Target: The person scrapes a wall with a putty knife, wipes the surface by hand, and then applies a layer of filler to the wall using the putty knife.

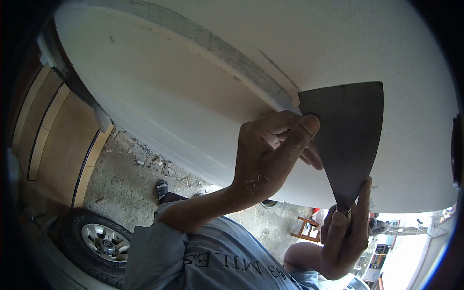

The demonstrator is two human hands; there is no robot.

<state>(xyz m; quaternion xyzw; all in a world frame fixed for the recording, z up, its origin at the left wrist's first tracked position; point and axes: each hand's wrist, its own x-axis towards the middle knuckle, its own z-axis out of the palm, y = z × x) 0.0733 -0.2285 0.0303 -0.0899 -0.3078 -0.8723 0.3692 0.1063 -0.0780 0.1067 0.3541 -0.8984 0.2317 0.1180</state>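
A wide putty knife with a dark, flared metal blade is held up in front of a pale painted surface. My right hand is closed around its handle, with the index finger stretched along the blade's narrow neck. My left hand has its fingers curled at the blade's left edge, and the thumb overlaps the metal near the upper corner. Small pale flecks stick to the back of this left hand. Behind the hands, a raised curved band with grey patches crosses the pale surface and ends near the blade's corner.
At lower left stands a vehicle wheel. Tan panels with dark strips are at the left. Rubble lies on the rough ground, near a sandalled foot. A small wooden frame stands behind my right forearm.
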